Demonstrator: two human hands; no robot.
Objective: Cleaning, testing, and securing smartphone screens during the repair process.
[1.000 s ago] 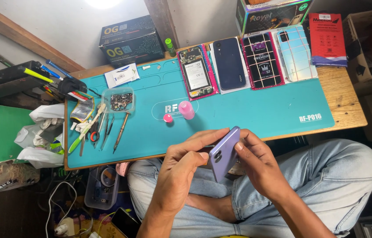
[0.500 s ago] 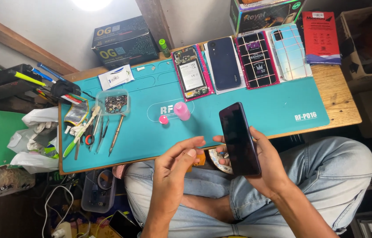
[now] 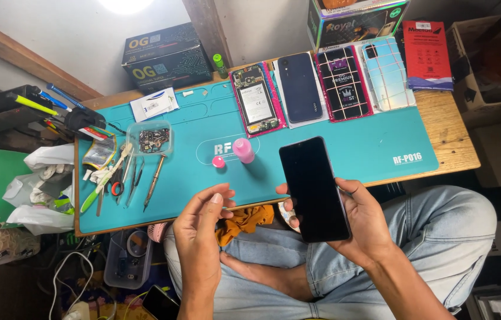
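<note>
- Head view: the right hand (image 3: pixel 364 228) holds a dark smartphone (image 3: pixel 314 188) screen up, fingers wrapped around its right edge and thumb at its left edge, clamped firmly on it.
- The phone hangs over the person's lap, its top end reaching over the front edge of the teal work mat (image 3: pixel 345 142).
- The left hand (image 3: pixel 200 234) hovers just left of the phone, fingers loosely curled and apart, gripping nothing.
- An orange cloth (image 3: pixel 244 220) lies on the lap between the two hands.
- On the mat, a small pink bottle (image 3: pixel 243 150) lies beside its pink cap (image 3: pixel 219 162).
- A clear tray of small parts (image 3: pixel 150 138) sits to the left, with a screwdriver (image 3: pixel 154 181) and tweezers (image 3: pixel 135 178) below it.
- An opened phone (image 3: pixel 257 106) and three more phones or cases line the far edge.
</note>
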